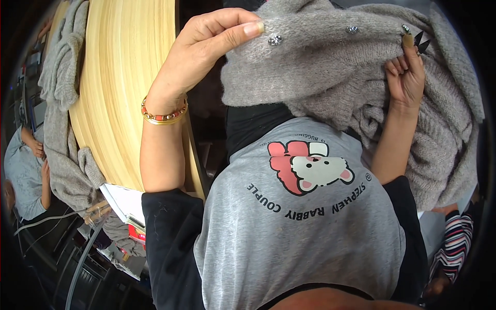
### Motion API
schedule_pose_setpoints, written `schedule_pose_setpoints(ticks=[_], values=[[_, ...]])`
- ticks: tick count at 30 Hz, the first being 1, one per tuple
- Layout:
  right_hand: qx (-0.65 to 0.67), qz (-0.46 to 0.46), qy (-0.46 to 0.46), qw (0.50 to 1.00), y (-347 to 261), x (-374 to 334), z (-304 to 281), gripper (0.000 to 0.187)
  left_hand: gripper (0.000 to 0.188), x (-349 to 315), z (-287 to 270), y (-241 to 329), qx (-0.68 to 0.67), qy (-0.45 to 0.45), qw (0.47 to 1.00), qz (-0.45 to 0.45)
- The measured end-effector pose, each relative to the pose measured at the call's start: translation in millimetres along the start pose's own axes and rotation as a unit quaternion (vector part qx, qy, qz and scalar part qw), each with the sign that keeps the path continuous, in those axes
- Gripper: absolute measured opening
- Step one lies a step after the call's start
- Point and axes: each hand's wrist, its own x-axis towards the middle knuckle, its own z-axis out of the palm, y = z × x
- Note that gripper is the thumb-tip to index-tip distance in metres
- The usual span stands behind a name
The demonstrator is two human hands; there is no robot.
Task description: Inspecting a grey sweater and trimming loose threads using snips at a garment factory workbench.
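Black capital lettering curves round a pink-and-white cartoon print (312,168) on the grey shirt (305,253), upside down in this view, with a smaller line of type beyond it; two hands are at work on one knit (305,70), which is stretched between them above the lap; the left hand (206,46) pinches its edge between thumb and fingers, just beside a stud (275,40); the right hand (407,82) grips the other end, its thumb against the cloth at another stud (406,29); three studs in all show along the edge, small, glittering and faceted; two black pointed tips (422,44) stand just beside the right thumb, and I cannot tell what they belong to; the knit is fuzzy, ribbed, grey-brown, its bulk heaped in soft folds at the right; the counter (129,62), smooth, pale and wood-grained, lies at the left, more grey knitwear (62,134) draped over its far edge; a beaded bracelet (165,114), red and gold, circles the left wrist.
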Motion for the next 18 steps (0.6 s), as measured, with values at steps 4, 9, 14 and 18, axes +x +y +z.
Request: schedule_pose_setpoints(ticks=[4, 9, 14, 18], values=[[-0.016, 0.002, 0.016, 1.0, 0.0, -4.1, 4.9, 0.009, 0.017, 5.5, 0.3, -5.8, -0.05, 0.002, 0.999, 0.0], [-0.103, 0.038, 0.013, 0.994, -0.6, 0.9, -8.4, 0.008, 0.019, 13.9, 45.6, -0.6, 0.283, 0.137, 0.931, 0.188], [-0.226, 0.09, -0.03, 0.969, -3.7, 2.0, 47.2, 0.016, 0.038, 2.3, 145.7, -7.9, 0.413, -0.146, 0.853, 0.284], [-0.24, 0.014, -0.017, 0.97, -25.0, -12.0, 96.2, 0.034, 0.026, 15.1, 160.8, -40.2, 0.656, -0.186, 0.68, 0.269]])
